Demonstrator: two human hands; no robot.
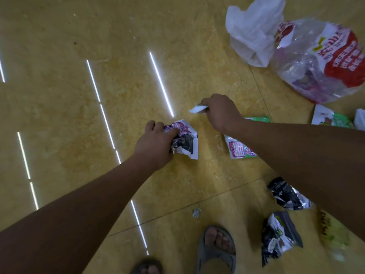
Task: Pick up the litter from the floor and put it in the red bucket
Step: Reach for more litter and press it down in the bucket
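Clutching a crumpled wrapper [186, 140] in the left grip [156, 145], fingers curled over its upper edge; touching the floor [79, 95] or just above it, impossible to tell. Pinching a small white scrap [197, 109] in the right grip [221, 111], closed tight, just beside the wrapper. Under the right forearm, lying flat, a pink-and-green packet [240, 150]. Crowding the right edge: a black packet [288, 194], a black-and-white pouch [278, 236], a white plastic bag [254, 32] against a clear printed bag [324, 60]. Near the sandal [217, 252], a tiny shred [196, 212]. Leftward, a broad stretch of glossy floor streaked with reflected light.
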